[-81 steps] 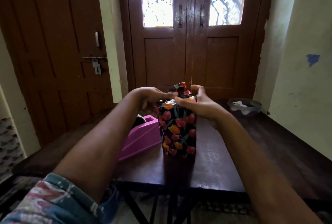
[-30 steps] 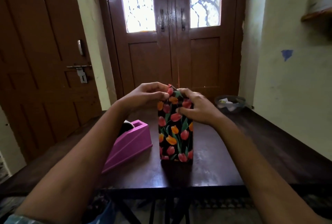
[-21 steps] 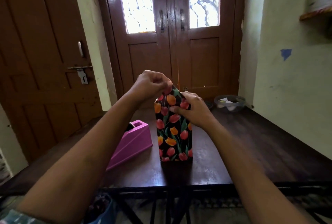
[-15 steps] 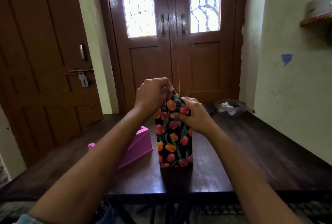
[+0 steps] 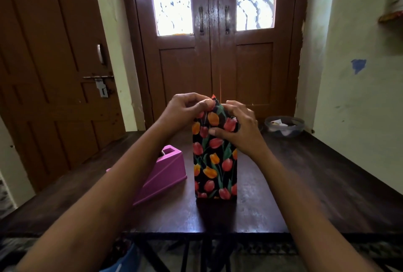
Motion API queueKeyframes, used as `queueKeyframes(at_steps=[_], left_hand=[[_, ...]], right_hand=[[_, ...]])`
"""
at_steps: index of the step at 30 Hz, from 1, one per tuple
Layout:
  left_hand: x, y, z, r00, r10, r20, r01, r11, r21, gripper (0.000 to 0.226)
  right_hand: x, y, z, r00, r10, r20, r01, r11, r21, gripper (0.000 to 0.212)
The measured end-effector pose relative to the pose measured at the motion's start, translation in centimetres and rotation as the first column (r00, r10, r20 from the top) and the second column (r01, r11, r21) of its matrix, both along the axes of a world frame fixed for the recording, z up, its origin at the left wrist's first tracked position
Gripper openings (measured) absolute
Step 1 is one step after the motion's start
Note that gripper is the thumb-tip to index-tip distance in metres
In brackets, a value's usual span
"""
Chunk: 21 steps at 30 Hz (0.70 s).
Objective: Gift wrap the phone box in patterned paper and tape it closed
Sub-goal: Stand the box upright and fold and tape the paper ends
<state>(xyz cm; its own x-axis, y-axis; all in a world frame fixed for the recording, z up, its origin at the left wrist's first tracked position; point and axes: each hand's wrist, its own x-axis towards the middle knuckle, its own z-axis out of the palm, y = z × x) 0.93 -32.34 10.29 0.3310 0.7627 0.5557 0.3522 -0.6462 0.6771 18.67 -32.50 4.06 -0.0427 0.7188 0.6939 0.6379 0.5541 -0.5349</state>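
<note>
The phone box (image 5: 214,162), covered in black paper with red and orange tulips, stands upright on its short end near the front of the dark wooden table (image 5: 305,184). My left hand (image 5: 187,108) pinches the pointed paper flap at the box's top left. My right hand (image 5: 237,125) rests over the top right corner, thumb pressing the front face. The top end of the box is hidden behind my fingers.
A pink tape dispenser (image 5: 161,173) sits just left of the box, partly behind my left forearm. A dark bowl with scraps (image 5: 284,126) stands at the table's back right by the wall. Brown doors rise behind the table.
My left hand went from resting beside the top to pinching the flap upright. My right hand kept its hold on the top right. The box stayed standing in place.
</note>
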Motion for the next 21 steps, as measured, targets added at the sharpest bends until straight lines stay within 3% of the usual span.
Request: queueKeyframes(at_steps=[2, 5, 13, 17, 21], left_hand=[[0.1, 0.0, 0.2, 1.0, -0.007, 0.016, 0.008, 1.0, -0.023, 0.017], [0.3, 0.3, 1.0, 0.999, 0.045, 0.0, -0.045, 0.997, -0.058, 0.024], [1.2, 1.3, 0.4, 0.994, 0.082, 0.069, -0.075, 0.993, -0.094, 0.017], [1.6, 0.9, -0.2, 0.988, 0.116, 0.102, -0.124, 0.99, 0.074, 0.027], [1.6, 0.5, -0.4, 0.98, 0.166, 0.111, -0.189, 0.953, 0.239, 0.02]], right_hand=[[-0.1, 0.3, 0.1, 1.0, -0.03, 0.0, 0.03, 0.996, -0.089, 0.08], [0.0, 0.6, 0.5, 0.996, 0.056, -0.074, -0.07, 0.979, -0.194, 0.074], [0.4, 0.2, 0.4, 0.985, 0.143, -0.091, -0.159, 0.969, -0.19, 0.071], [0.6, 0.1, 0.2, 0.986, 0.142, -0.09, -0.157, 0.971, -0.18, 0.074], [0.4, -0.2, 0.1, 0.984, 0.147, -0.102, -0.162, 0.972, -0.172, 0.086]])
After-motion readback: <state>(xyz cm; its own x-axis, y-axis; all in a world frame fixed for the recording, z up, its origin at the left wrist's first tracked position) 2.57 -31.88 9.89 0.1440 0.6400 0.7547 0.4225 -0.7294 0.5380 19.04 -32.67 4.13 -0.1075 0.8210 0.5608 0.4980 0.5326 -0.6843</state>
